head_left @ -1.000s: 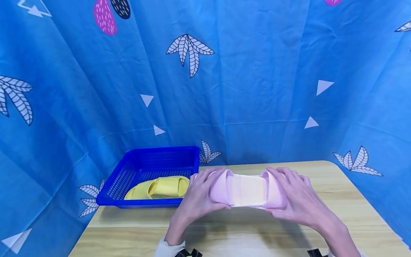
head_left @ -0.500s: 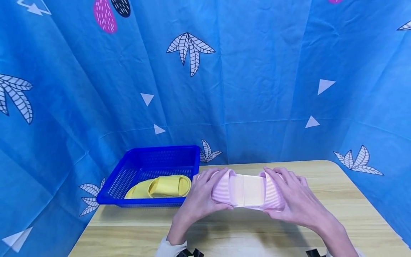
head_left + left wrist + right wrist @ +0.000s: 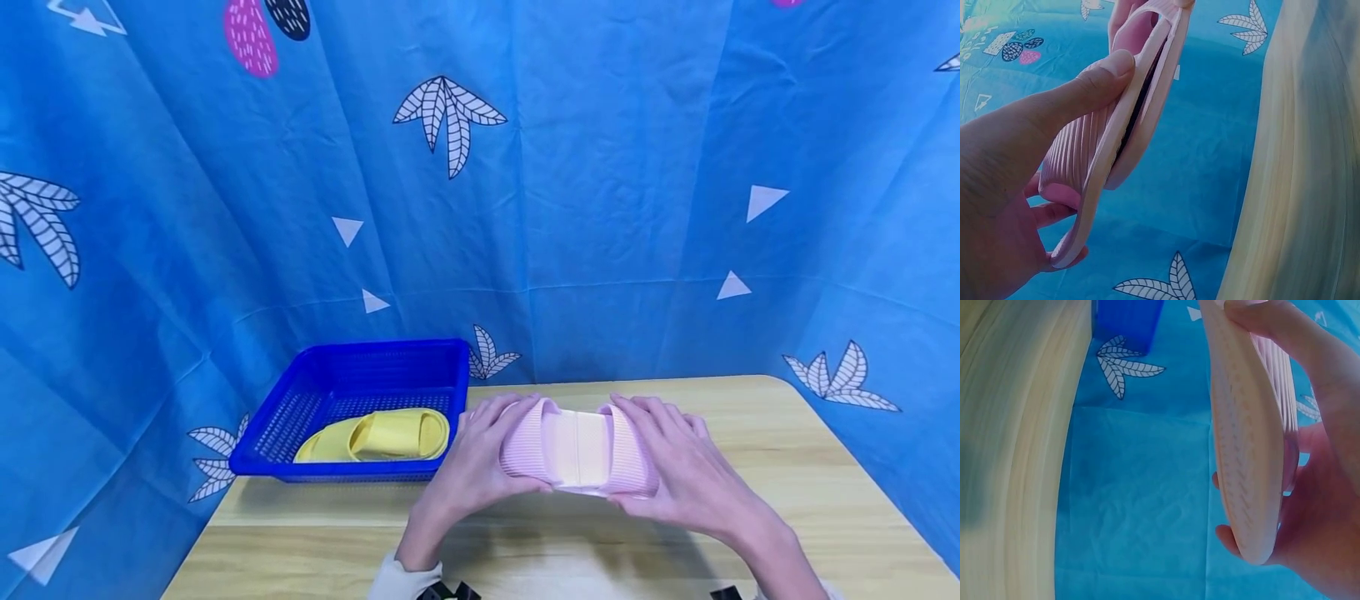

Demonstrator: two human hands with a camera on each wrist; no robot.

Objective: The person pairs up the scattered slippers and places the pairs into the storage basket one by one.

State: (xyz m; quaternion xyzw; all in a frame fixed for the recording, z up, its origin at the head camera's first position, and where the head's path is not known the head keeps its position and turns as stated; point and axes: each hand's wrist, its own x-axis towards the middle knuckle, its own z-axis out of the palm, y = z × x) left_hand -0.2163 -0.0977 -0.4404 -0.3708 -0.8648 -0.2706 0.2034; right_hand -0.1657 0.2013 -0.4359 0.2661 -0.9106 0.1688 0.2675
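Observation:
Two pink slippers with ribbed straps are held up over the table, their pale soles overlapping in the middle. My left hand (image 3: 480, 458) grips the left slipper (image 3: 527, 442) round its strap, thumb on the near edge. Likewise, my right hand (image 3: 682, 471) holds the right slipper (image 3: 632, 454) by the strap and sole edge. In the left wrist view the two soles lie nearly flat against each other, with a narrow dark gap between them. The right wrist view shows the textured underside of a slipper (image 3: 1241, 444) edge-on. Some of each strap is hidden under the fingers.
A blue plastic basket (image 3: 255, 446) stands at the table's back left, just left of my left hand. Inside lie yellow slippers (image 3: 386, 435). The wooden table (image 3: 810, 492) has a rounded back right corner. A patterned blue curtain (image 3: 615, 183) hangs behind it.
Both hands have come slightly closer together, so the two pink slippers overlap more and less pale sole shows between the straps. The basket and yellow slippers have stayed put.

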